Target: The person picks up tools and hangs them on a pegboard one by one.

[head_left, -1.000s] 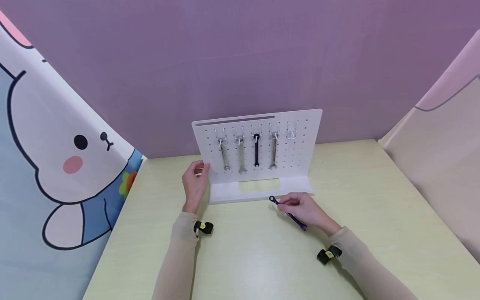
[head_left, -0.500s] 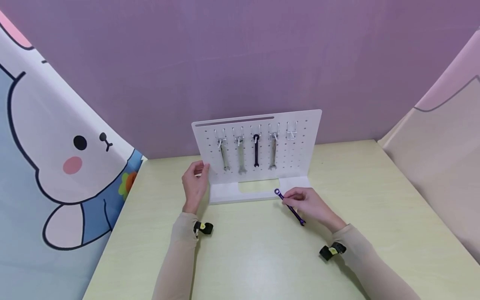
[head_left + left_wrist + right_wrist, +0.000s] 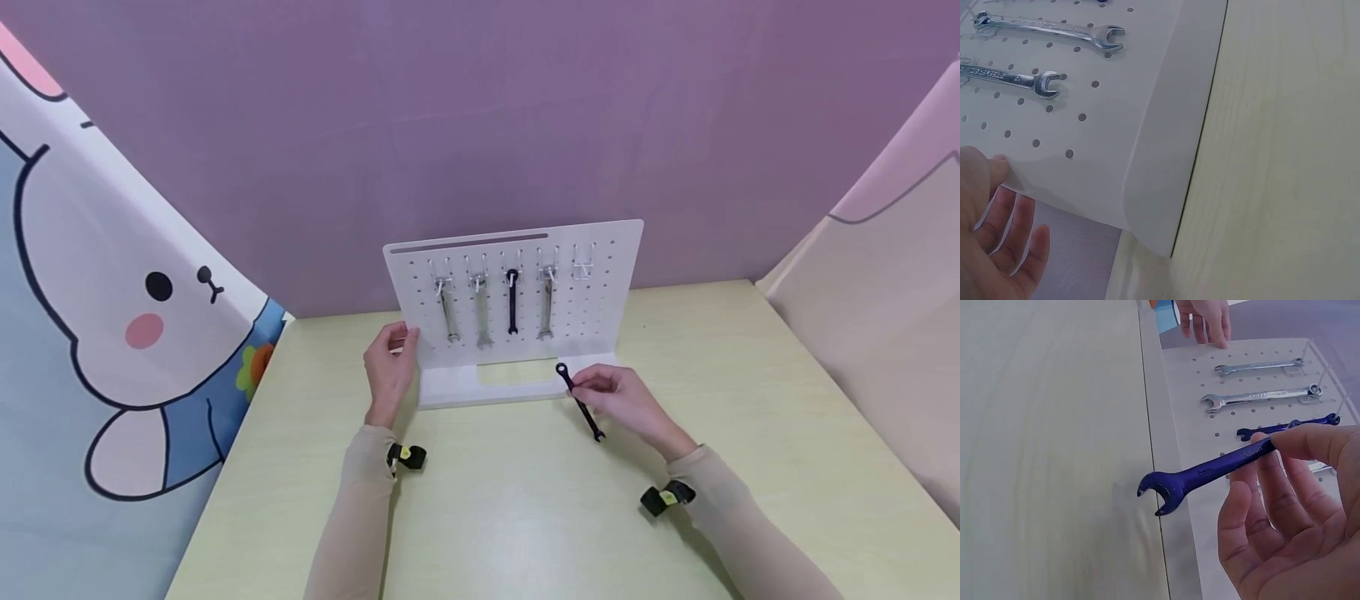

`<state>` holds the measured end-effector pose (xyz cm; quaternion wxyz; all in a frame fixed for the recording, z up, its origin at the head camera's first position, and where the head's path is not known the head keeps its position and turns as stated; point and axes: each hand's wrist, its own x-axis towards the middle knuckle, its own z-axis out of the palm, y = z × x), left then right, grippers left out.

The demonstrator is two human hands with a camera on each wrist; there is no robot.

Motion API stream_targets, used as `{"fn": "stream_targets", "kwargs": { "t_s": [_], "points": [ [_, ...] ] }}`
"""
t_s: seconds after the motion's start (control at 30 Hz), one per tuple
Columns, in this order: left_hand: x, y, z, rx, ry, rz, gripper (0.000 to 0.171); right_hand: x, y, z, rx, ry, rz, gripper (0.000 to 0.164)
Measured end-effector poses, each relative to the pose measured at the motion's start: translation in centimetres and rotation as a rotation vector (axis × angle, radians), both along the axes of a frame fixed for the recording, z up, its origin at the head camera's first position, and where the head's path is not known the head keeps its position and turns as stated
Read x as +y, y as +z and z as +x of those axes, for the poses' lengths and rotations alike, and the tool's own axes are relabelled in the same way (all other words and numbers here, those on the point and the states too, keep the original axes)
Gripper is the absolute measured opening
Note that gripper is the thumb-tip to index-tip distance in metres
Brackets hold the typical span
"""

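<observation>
My right hand pinches a purple-blue combination wrench between thumb and fingers, in front of the right part of a white pegboard's base. Its ring end points up toward the board, and the open end slants down over the table. My left hand grips the left edge of the pegboard, thumb on the front face and fingers behind. Hanging from wire hooks are silver wrenches and one dark blue wrench. At the far right of the row sits another wire hook.
The board's flat base has a rectangular cutout and lies on a pale wooden table. Behind stands a purple backdrop. A cartoon-printed cloth hangs at the left, and a light curtain at the right.
My right hand has moved up and slightly right with the wrench, which now stands steeper, its ring end overlapping the board's base. The left hand has stayed at the board's edge.
</observation>
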<state>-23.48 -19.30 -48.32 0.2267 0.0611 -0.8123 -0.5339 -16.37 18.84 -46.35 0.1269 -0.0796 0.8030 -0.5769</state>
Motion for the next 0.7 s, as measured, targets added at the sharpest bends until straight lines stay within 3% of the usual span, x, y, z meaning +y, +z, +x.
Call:
{"fn": "stream_targets", "kwargs": {
  "t_s": [0.7],
  "points": [
    [0.2,0.2,0.2,-0.013,0.013,0.011,0.027,0.1,1.5,-0.7,-0.048,-0.045,-0.149,0.033]
  ]
}}
